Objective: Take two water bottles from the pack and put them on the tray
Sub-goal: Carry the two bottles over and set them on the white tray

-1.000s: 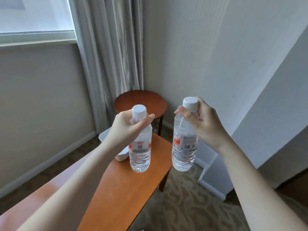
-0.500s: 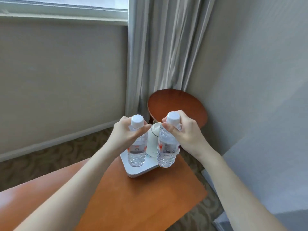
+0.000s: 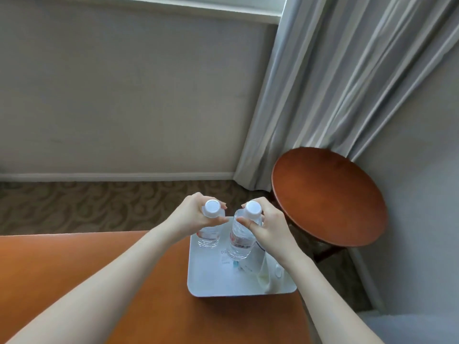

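Note:
Two clear water bottles with white caps stand upright over the white tray (image 3: 211,281) at the far right end of the orange table. My left hand (image 3: 191,217) grips the left bottle (image 3: 208,235) by its neck, at the tray's far left corner. My right hand (image 3: 267,227) grips the right bottle (image 3: 241,244) by its neck, near the tray's middle. Whether each bottle's base touches the tray I cannot tell. The pack is out of view.
A white kettle-like thing (image 3: 267,274) lies partly hidden under my right wrist on the tray. A round wooden side table (image 3: 327,197) stands to the right by the grey curtain (image 3: 335,83). Patterned carpet (image 3: 99,204) lies beyond the orange table (image 3: 124,281).
Both hands carried the bottles forward and down from mid-air over the table's edge to the tray. The view tilted down and the bottles now sit lower on the tray.

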